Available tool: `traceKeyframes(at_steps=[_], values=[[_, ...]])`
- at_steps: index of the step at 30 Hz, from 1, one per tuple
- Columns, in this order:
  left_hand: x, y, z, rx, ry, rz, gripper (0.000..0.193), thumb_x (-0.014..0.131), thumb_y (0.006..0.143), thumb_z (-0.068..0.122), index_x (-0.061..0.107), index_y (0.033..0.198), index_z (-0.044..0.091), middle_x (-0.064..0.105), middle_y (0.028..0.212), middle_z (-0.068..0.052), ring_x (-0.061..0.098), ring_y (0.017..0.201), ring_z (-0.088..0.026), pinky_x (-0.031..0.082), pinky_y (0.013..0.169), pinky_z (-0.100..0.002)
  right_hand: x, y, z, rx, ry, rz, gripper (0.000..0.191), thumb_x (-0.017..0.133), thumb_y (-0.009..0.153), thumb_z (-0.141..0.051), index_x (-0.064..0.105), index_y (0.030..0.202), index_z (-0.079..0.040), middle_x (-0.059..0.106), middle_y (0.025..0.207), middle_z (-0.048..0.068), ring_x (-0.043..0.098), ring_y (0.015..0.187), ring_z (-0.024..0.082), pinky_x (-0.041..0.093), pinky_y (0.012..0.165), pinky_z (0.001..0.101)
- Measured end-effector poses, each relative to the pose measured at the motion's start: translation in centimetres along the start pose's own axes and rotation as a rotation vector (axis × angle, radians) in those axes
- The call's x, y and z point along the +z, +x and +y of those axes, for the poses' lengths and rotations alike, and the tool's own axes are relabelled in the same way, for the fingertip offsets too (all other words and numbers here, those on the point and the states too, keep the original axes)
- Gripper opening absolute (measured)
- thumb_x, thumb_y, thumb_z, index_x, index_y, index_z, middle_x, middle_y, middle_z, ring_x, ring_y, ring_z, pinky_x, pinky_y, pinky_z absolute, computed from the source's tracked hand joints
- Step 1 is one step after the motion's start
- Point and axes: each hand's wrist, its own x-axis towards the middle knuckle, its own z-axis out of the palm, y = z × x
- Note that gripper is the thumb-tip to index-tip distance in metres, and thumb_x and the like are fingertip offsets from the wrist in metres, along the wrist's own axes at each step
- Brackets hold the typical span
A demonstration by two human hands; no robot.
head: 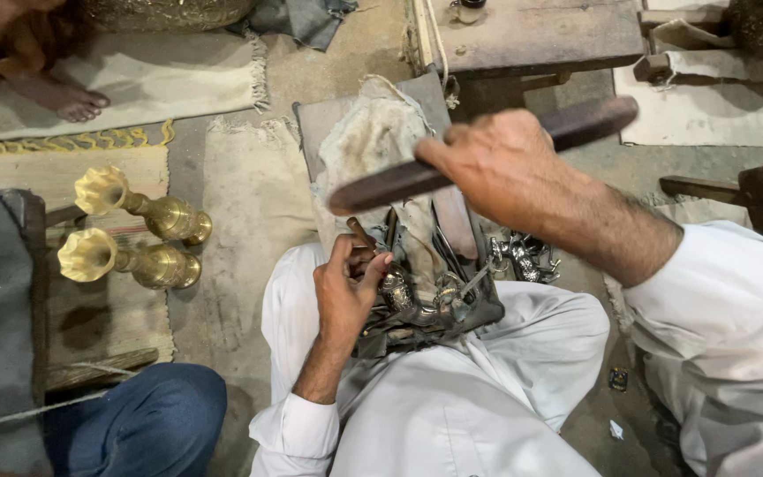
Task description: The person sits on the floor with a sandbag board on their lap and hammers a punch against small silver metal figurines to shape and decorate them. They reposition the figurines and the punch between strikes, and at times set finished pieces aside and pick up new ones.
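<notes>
While raised above the lap: right hand (496, 168), grip clamped on dark wooden mallet (479, 155), poised for striking. Left hand (346, 287), grip pinched together on small chisel (362, 238), steadied upright against metal workpiece (417, 296) on lap. Beyond, left: two brass vases (134, 234), lying on mat (108, 318).
</notes>
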Motion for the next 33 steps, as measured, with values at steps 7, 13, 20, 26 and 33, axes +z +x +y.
traceKeyframes(at_steps=[7,13,20,26,33], values=[[0.2,0.2,-0.7,-0.007,-0.041,0.047,0.024,0.08,0.09,0.006,0.059,0.099,0.001,0.078,0.083,-0.009,0.076,0.074,-0.011,0.061,0.065,-0.025,0.1,0.2,-0.1,0.001,-0.037,-0.133,0.029,0.065,0.09,-0.011,0.063,0.117,-0.019,0.073,0.084,0.007,0.074,0.073,0.028,0.056,0.058,0.0449],[0.3,0.5,-0.6,-0.057,-0.096,-0.006,0.023,0.078,0.089,0.004,0.06,0.103,0.001,0.079,0.082,-0.009,0.076,0.075,-0.01,0.061,0.065,-0.025,0.7,-0.9,1.0,0.004,0.113,-0.16,0.042,0.076,0.076,-0.02,0.061,0.116,-0.017,0.073,0.084,0.006,0.072,0.075,0.033,0.055,0.061,0.0483],[0.3,0.6,0.2,-0.005,0.052,-0.011,0.025,0.078,0.09,0.006,0.06,0.107,0.003,0.08,0.083,-0.011,0.08,0.074,-0.015,0.06,0.062,-0.027,1.5,-1.6,1.1,-0.011,0.214,0.046,0.05,0.076,0.074,-0.02,0.061,0.122,-0.015,0.074,0.098,0.009,0.072,0.078,0.034,0.055,0.06,0.0473],[-0.3,2.3,1.0,0.085,0.172,-0.163,0.033,0.081,0.084,0.01,0.066,0.113,0.004,0.078,0.086,-0.015,0.08,0.08,-0.024,0.059,0.063,-0.035,1.1,-2.5,3.0,0.12,0.08,-0.065,0.051,0.076,0.075,-0.015,0.061,0.124,-0.018,0.075,0.096,0.007,0.074,0.083,0.031,0.057,0.068,0.0463],[-0.6,4.9,1.6,0.114,0.188,-0.425,0.036,0.082,0.083,0.013,0.067,0.115,0.003,0.078,0.09,-0.016,0.08,0.084,-0.028,0.058,0.072,-0.038,3.3,-5.7,4.0,0.321,0.073,-0.29,0.056,0.078,0.074,-0.017,0.06,0.126,-0.02,0.075,0.09,0.008,0.074,0.083,0.03,0.057,0.071,0.0456]])
